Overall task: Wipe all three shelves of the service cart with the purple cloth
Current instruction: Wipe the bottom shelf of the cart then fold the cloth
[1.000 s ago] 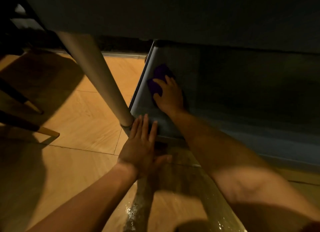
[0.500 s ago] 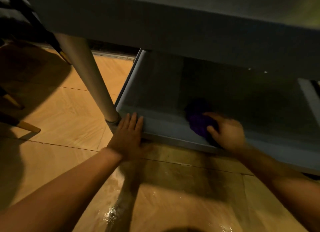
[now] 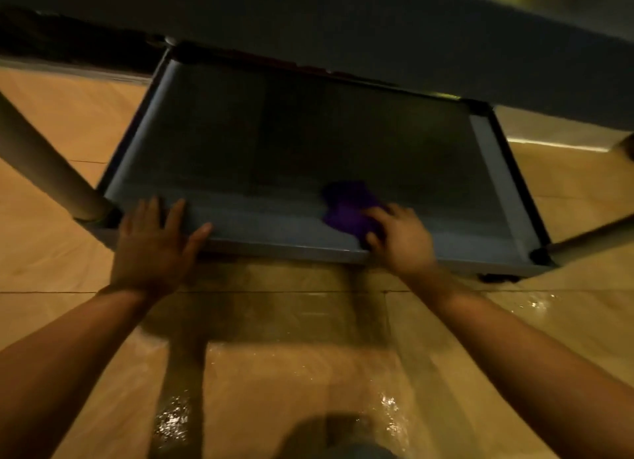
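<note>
Nearest, the wooden floor (image 3: 291, 373) shows wet glints. Beyond it, at the bottom shelf (image 3: 274, 143) of the cart, the left hand (image 3: 154, 246) lies flat with fingers spread on the shelf's front rim, by its left corner post (image 3: 51, 170), as before. The right hand (image 3: 399, 234) clutches the purple cloth (image 3: 348, 206) just inside the front rim, now farther right than half a second ago. More of the shelf's far right side now shows.

My right hand (image 3: 399, 237) presses the purple cloth (image 3: 350, 206) on the bottom shelf (image 3: 240, 150); my left hand (image 3: 154, 249) lies flat on its front rim.
</note>
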Motion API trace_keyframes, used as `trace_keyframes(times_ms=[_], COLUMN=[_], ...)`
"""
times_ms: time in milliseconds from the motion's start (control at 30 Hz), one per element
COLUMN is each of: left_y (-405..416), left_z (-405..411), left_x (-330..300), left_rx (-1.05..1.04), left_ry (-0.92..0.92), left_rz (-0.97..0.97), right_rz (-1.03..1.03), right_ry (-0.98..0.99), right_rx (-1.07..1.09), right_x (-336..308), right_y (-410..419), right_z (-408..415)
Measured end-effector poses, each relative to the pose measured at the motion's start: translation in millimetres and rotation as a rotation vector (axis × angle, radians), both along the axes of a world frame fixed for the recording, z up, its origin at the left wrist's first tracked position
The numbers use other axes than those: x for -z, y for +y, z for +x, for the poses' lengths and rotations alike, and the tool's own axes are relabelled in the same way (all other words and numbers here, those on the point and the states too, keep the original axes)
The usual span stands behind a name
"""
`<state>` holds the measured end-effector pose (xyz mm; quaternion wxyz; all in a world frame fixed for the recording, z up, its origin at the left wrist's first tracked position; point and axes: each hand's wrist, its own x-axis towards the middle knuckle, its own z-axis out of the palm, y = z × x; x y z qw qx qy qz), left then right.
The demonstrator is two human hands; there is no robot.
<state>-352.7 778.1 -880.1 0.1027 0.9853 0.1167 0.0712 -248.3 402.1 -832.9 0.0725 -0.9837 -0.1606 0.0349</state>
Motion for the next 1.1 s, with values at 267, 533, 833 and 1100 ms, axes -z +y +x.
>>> trace_keyframes(times_ms=[267, 533, 833, 1100], left_y=[-5, -142, -265, -309], left_z=[12, 23, -35, -70], left_x=[-1, -129, -431, -640], left_rx=[-0.039, 0.074, -0.070, 0.096], left_ry=[0.159, 0.370, 0.742, 0.644], left_rz=[0.048, -0.841, -1.518, -1.459], right_rz=[0.038, 0.604, 0.754, 1.208], right_ry=[-0.055, -0.034, 0.142, 0.208], right_rx=[0.395, 0.410, 0.428, 0.684], right_x=[-5, -112, -376, -576], right_y=[-84, -28, -34, -95], right_z=[8, -76, -196, -242])
